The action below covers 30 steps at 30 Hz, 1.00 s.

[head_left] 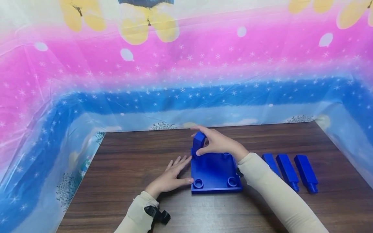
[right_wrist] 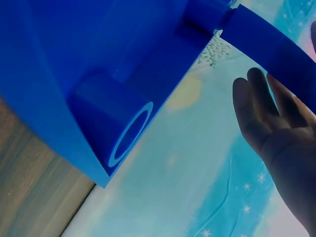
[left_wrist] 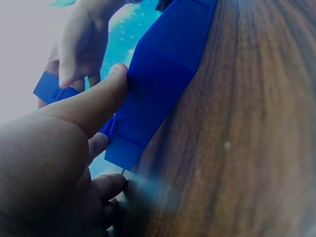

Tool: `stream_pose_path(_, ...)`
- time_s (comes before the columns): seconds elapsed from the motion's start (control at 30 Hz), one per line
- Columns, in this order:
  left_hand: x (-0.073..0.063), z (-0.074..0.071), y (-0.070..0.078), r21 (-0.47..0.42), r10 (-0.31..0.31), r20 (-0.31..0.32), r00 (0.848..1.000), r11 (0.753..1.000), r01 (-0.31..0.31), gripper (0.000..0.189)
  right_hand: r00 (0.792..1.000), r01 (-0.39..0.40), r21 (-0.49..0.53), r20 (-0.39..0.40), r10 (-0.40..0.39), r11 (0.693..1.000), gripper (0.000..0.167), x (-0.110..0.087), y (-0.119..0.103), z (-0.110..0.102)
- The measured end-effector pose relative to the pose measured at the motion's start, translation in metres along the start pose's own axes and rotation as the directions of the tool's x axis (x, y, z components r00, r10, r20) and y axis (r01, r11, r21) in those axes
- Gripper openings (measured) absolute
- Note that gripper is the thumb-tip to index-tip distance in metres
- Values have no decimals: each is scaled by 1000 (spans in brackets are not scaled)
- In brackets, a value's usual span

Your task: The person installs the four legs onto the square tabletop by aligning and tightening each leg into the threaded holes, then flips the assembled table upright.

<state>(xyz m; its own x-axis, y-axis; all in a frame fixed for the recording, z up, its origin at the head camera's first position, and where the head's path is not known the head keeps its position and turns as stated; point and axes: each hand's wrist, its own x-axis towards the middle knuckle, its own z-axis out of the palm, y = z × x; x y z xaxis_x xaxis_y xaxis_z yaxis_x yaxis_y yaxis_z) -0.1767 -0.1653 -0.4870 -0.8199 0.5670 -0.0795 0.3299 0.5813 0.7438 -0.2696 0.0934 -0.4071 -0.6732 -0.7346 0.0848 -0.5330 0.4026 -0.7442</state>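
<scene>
A square blue tabletop (head_left: 215, 171) lies on the table with its underside up, showing round sockets at its corners. My left hand (head_left: 172, 178) rests beside its left edge, fingers spread, with thumb and index fingertip right at the rim. Above the far left corner, my right hand (head_left: 218, 142) holds a blue table leg (head_left: 199, 140) upright between thumb and fingers. The right wrist view shows the lower end of this leg (right_wrist: 271, 49) meeting a socket (right_wrist: 207, 15), while another socket (right_wrist: 116, 118) is open nearer the camera.
Three more blue legs, the left one (head_left: 271, 165) partly behind the right sleeve, the others (head_left: 287, 171) (head_left: 305, 171) with threaded ends towards me, lie on the brown wooden table (head_left: 131, 145). A patterned curtain (head_left: 186, 64) rises behind and along both sides.
</scene>
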Motion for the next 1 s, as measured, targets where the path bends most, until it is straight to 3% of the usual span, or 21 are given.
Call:
stream_pose_path(0.3, -1, 1, -2, -9, -7, -20, 1000, 1000, 7, 86, 1000, 7, 6, 15, -7, 1000, 83, 1, 1, -1)
stream_pose_path(0.57, -7, 11, -4, -18, -10, 16, 1000, 1000, 10, 87, 997, -76, -60, -10, 75, 995, 74, -5, 3, 12)
stream_pose_path(1.0, 0, 1, 0, 1, -2, -3, 1000, 1000, 2, 87, 998, -25, -122, -55, 18, 992, 62, 3, -1, 7)
